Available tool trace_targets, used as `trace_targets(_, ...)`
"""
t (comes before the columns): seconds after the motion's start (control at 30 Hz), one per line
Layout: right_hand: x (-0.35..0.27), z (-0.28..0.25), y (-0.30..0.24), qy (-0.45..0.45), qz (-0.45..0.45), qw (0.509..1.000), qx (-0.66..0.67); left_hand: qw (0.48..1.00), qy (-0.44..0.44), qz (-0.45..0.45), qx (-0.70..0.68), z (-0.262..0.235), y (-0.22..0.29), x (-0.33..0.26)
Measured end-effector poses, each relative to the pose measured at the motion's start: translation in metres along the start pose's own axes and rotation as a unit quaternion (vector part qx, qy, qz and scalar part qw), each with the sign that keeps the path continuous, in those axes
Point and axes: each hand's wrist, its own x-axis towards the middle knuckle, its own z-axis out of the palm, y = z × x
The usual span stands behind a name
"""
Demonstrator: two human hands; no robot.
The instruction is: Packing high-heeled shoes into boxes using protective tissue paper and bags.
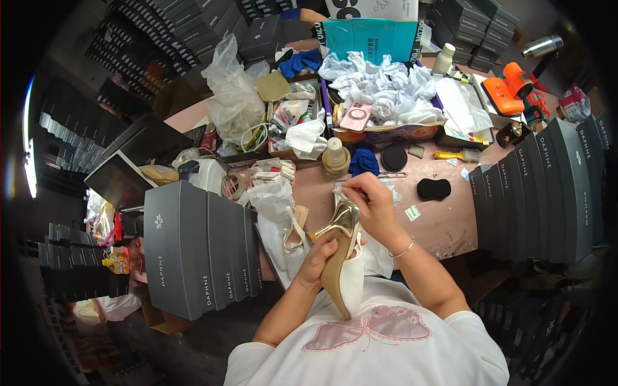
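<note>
A white high-heeled shoe (351, 291) with a tan sole and shiny gold heel area is tilted toe-down in front of my chest. My left hand (315, 260) is closed around its middle, thumb on the sole. Above the shoe's gold end, my right hand (374, 204) has its fingers pinched together; a small pale bit shows at the tips, too small to name. To the left, a second white shoe (294, 248) with gold trim lies on white tissue paper (269, 199) in an open box.
Stacked dark grey shoe boxes (177, 251) stand left, with more boxes (553, 186) right. On the pink table (444, 228) lie a black sponge (434, 188), a round black tin (394, 157), a yellow-handled brush (457, 156) and a pump bottle (336, 157). Behind is a bin of crumpled paper (380, 83).
</note>
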Motion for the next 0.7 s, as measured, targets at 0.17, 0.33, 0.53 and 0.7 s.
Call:
trace_targets(0.17,-0.015,-0.032,0.014,0.032,0.205,0.936,0.285,0.995,-0.051,-0.028,-0.085,0.006,0.006,-0.007)
trace_targets(0.33,-0.032,-0.044,-0.003,0.044,0.255,0.868,0.424,0.956,0.116,0.041,0.266,0.023,0.037,0.0)
trace_targets(0.53,-0.104,-0.054,-0.004,-0.296,0.424,0.816,0.257,0.691,0.149,0.142,0.693,0.029,0.032,-0.006)
trace_targets(0.7,-0.133,-0.065,0.002,-0.465,0.252,0.835,0.151,0.697,0.185,0.053,0.691,0.016,0.015,-0.019)
